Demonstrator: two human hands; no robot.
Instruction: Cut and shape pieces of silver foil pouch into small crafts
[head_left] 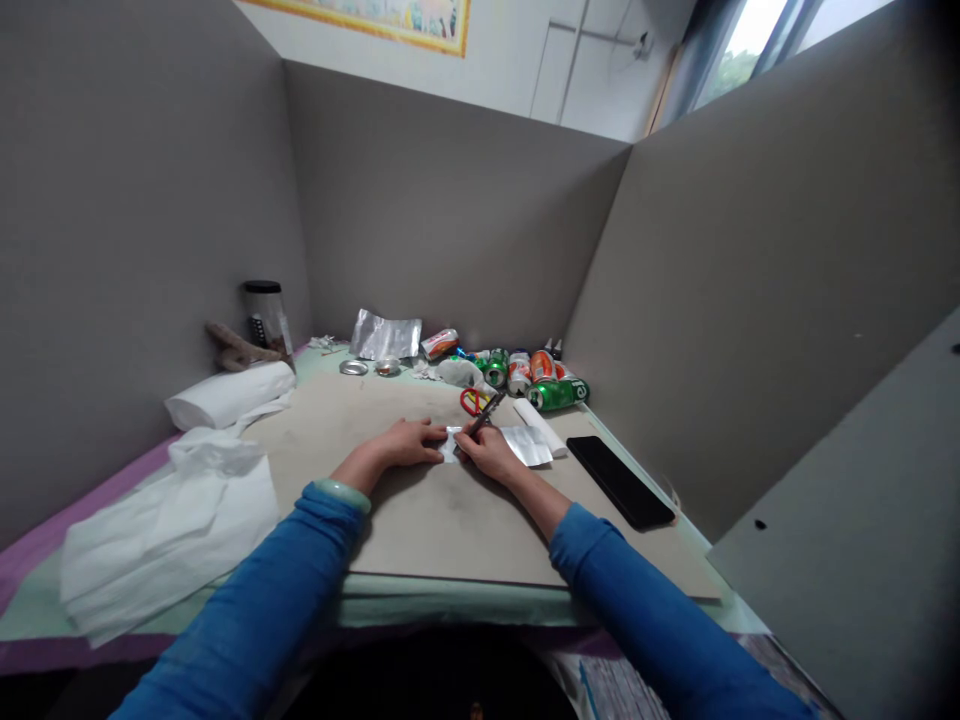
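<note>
A silvery metal sheet (pixel 531 446) lies on the grey-brown board (pixel 450 520), partly under my hands. My left hand (pixel 409 442) rests flat at the sheet's left end, fingers pointing right. Between the fingers of my right hand (pixel 487 450) is a dark pen (pixel 487 412), its lower end near the sheet and hidden by the fingers. Red-and-yellow-handled scissors (pixel 472 402) lie just beyond my right hand. A white paper roll (pixel 541 428) is to the right, beside the sheet.
Drink cans (pixel 543 366) lie at the back right, near a larger metal sheet (pixel 386 336). A black phone (pixel 619 480) is on the right. White tissue (pixel 172 525), a white roll (pixel 232 393) and a jar (pixel 267 315) stand or lie left. Grey partitions enclose the table.
</note>
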